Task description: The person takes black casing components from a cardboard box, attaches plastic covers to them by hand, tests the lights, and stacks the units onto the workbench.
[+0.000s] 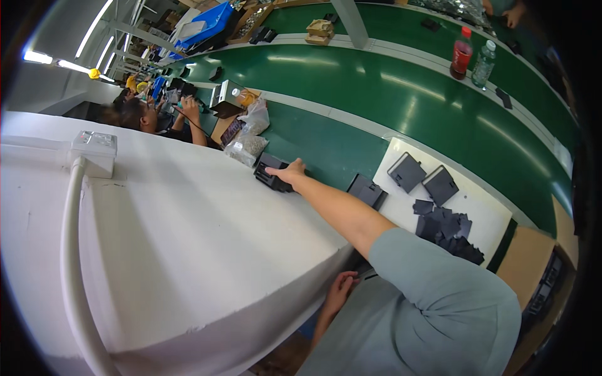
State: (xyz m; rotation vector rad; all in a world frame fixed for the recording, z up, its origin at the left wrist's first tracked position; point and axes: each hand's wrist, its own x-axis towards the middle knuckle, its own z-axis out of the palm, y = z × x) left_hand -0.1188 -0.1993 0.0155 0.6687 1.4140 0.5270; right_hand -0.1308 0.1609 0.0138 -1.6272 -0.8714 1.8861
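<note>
My right arm, in a grey-green sleeve, stretches across to the left. My right hand (287, 172) is closed on a black plastic box (271, 180) at the edge of the green bench, beside the white wall ledge. Its fingers partly cover the box. Low beside my body, my left hand (342, 287) hangs with loosely bent fingers and nothing visible in it. Under my right forearm lies another black box (367, 191). Clear bags of small parts (246, 148) rest just beyond my right hand.
On a white board (486, 216) lie two black square housings (406, 172) and a pile of black flat pieces (446, 229). A cardboard box (530, 257) stands at right. Two drink bottles (461, 53) stand beyond the green belt (376, 84). A co-worker (141, 116) sits at far left.
</note>
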